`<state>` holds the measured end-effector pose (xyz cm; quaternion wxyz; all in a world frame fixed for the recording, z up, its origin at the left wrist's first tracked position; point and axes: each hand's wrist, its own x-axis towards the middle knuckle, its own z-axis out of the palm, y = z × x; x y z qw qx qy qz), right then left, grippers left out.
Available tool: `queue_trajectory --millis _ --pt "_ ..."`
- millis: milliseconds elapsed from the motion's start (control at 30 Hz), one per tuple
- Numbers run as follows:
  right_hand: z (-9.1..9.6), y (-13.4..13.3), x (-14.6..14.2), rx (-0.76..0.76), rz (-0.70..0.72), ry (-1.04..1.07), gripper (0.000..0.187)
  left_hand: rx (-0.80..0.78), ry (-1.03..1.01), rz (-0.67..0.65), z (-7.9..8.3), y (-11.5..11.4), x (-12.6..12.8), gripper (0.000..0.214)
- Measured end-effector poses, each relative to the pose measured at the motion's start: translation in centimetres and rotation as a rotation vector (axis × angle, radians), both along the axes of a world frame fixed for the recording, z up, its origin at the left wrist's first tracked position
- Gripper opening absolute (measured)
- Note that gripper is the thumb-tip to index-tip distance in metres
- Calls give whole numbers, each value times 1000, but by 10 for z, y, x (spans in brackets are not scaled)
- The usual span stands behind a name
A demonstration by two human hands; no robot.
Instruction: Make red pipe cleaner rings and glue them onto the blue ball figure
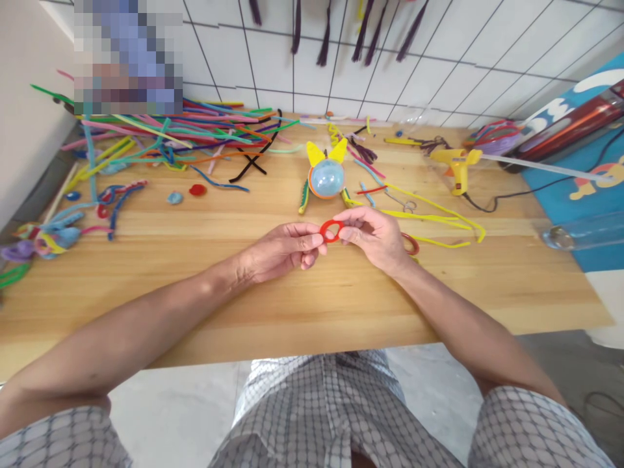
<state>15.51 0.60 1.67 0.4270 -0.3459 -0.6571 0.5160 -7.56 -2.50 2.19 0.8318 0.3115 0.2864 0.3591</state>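
while both hands pinch it above the worktop (312,305), the red pipe-cleaner ring (332,231) faces up toward the camera, its long axis running left-right; left hand (280,250) grips one end, right hand (373,235) the other.

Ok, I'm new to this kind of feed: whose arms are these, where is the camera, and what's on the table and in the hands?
No machine here: one camera on a person's head looks down at their own bare arms. The left hand and right hand pinch a red pipe-cleaner ring between them, above a wooden table. Farther back lie a heap of coloured pipe cleaners on the left, a blue ball figure with yellow ears in the middle, and a yellow glue gun on the right.
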Motion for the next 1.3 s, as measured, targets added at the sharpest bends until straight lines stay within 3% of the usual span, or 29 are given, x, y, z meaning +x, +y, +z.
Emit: queue_trajectory --millis 633,867,1133,1300 --pt "0 -4 -3 59 -53 -16 43 65 2 31 -3 0 2 40" --pt "-4 -6 -1 163 -107 -82 30 129 107 102 -4 -3 4 44" --pt "-2 -7 -1 304 -118 -126 15 308 320 201 -11 -4 4 30" --pt "-1 -7 -1 323 -101 -116 15 281 297 203 -11 -3 5 33"
